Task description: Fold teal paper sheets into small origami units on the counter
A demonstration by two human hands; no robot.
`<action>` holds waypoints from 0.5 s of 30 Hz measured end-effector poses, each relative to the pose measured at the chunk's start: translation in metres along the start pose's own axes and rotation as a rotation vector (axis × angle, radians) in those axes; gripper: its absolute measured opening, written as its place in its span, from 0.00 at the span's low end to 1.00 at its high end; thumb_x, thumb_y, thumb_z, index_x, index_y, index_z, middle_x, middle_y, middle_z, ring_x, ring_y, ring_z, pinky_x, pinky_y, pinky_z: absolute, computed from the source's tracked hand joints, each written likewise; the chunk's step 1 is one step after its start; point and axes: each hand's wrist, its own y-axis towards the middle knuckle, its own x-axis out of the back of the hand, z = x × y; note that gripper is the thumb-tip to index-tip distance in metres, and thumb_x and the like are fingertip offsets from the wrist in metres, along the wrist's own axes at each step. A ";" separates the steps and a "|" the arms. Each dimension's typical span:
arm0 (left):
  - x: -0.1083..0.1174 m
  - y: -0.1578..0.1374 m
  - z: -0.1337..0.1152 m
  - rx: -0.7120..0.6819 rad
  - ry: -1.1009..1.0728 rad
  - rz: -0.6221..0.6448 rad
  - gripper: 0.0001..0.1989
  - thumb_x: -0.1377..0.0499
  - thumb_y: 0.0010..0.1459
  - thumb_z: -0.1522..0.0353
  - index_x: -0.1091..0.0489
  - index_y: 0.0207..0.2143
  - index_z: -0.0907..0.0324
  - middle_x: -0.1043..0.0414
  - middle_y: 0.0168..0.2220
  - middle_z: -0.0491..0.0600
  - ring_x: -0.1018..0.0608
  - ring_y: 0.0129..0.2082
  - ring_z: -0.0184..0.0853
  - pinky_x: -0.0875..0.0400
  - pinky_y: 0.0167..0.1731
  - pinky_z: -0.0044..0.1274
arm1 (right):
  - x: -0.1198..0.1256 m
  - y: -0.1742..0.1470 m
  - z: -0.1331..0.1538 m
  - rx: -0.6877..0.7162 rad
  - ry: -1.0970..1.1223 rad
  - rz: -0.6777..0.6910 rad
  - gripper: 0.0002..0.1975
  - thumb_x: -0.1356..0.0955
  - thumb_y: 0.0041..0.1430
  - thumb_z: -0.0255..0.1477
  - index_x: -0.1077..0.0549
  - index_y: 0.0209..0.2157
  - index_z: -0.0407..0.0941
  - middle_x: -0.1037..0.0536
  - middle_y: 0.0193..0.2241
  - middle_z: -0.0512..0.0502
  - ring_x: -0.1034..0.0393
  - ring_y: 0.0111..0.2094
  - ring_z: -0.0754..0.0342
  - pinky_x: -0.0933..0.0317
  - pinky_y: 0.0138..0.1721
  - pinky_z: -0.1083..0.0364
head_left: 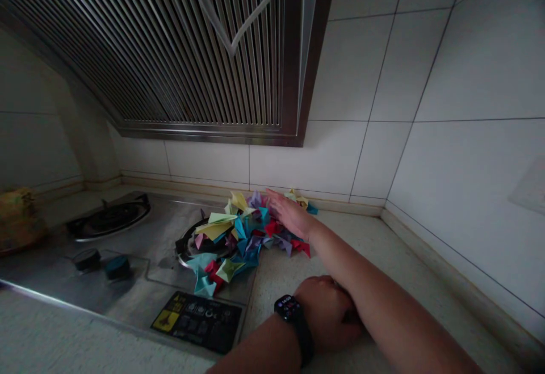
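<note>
We look at white tiled walls [477, 175] meeting in a corner [412, 121], a slatted range hood [191, 79] hanging over a metal stove [136, 300], and a pale counter [364, 227], all in dim light.

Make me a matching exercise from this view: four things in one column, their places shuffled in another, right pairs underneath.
Things
1. Loose pile of multicoloured folded-paper pieces
2. Black smartwatch with a rectangular face
3. Slatted metal range hood
4. Bare right hand with outstretched fingers

Places
A. High above the steel gas stove
B. At the right side of the paper pile
C. Across the stove's right burner and the pale speckled countertop beside it
D. On the wrist of the left hand

Pairs: 1-C, 2-D, 3-A, 4-B
</note>
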 end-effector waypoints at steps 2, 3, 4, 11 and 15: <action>-0.001 0.000 0.000 -0.013 0.033 0.010 0.11 0.48 0.55 0.61 0.34 0.26 0.58 0.29 0.27 0.45 0.30 0.29 0.33 0.37 0.31 0.24 | 0.015 0.000 0.001 -0.007 0.014 -0.022 0.24 0.39 0.61 0.44 0.36 0.56 0.50 0.34 0.56 0.44 0.38 0.55 0.51 0.47 0.57 0.47; -0.001 0.001 -0.001 -0.015 0.046 0.019 0.11 0.48 0.56 0.61 0.34 0.27 0.58 0.29 0.26 0.45 0.30 0.29 0.33 0.37 0.31 0.25 | 0.027 0.001 0.001 0.012 -0.005 -0.077 0.23 0.40 0.61 0.43 0.34 0.54 0.48 0.32 0.54 0.42 0.35 0.52 0.50 0.45 0.55 0.46; -0.001 0.001 -0.001 -0.018 0.052 0.027 0.11 0.49 0.57 0.61 0.34 0.28 0.57 0.29 0.26 0.45 0.30 0.28 0.34 0.37 0.31 0.25 | 0.040 0.001 0.000 0.049 -0.045 -0.159 0.23 0.40 0.61 0.43 0.34 0.53 0.46 0.30 0.51 0.41 0.32 0.50 0.50 0.42 0.53 0.46; 0.006 0.000 -0.003 -0.018 0.016 0.064 0.08 0.49 0.57 0.64 0.31 0.34 0.53 0.28 0.29 0.43 0.30 0.31 0.35 0.36 0.33 0.26 | 0.133 -0.014 -0.039 -0.105 -0.984 -0.774 0.27 0.37 0.56 0.41 0.35 0.55 0.43 0.33 0.54 0.38 0.40 0.56 0.46 0.49 0.56 0.47; 0.008 0.001 -0.004 -0.013 -0.001 0.069 0.07 0.48 0.56 0.65 0.31 0.33 0.55 0.28 0.29 0.44 0.30 0.30 0.34 0.36 0.32 0.26 | 0.136 -0.020 -0.061 -0.208 -1.017 -0.659 0.30 0.35 0.54 0.47 0.34 0.55 0.46 0.30 0.51 0.39 0.37 0.53 0.42 0.49 0.55 0.44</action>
